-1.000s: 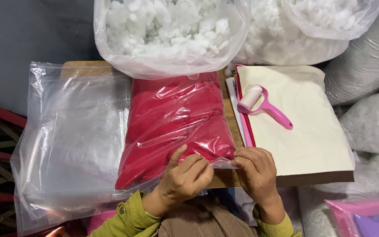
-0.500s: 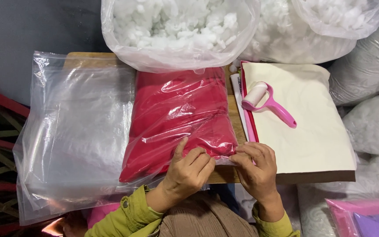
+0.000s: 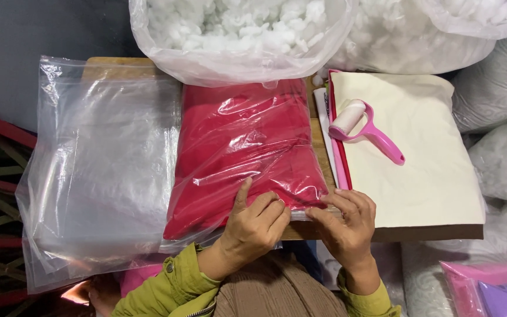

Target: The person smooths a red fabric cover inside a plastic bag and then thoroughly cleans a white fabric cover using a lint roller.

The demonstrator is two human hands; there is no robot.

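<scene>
Both hands work the near edge of a red fabric cushion sealed inside a clear plastic bag (image 3: 242, 155). Left hand (image 3: 253, 226): fingers bent, tips pressing down on the bag's near flap, thumb lifted along the red fabric; it looks like pressing rather than a closed grasp. Right hand (image 3: 347, 226): fingertips pinching the bag's near right corner against the wood, apparently to hold the film flat while the edge is folded or closed; whether a strip is gripped between the fingers I cannot tell. The bagged cushion lies at the middle of a wooden table (image 3: 118, 66), long side running away from the person, its near end at the table's front edge and its far end tucked under a large open plastic sack of white fibre filling (image 3: 242, 35). Touching its left side is a stack of empty clear plastic bags (image 3: 98, 170), overhanging the table's left and front edges. Just right of it, a narrow gap of bare wood, then a pile of flat cream fabric covers (image 3: 418, 170) with pink and red layers showing along its left edge; a pink-handled lint roller (image 3: 362, 129) rests on top, well apart from the hands. Open room is scant: the only free working zone is the front edge strip. More filling sacks (image 3: 500, 76) crowd the right side.
</scene>
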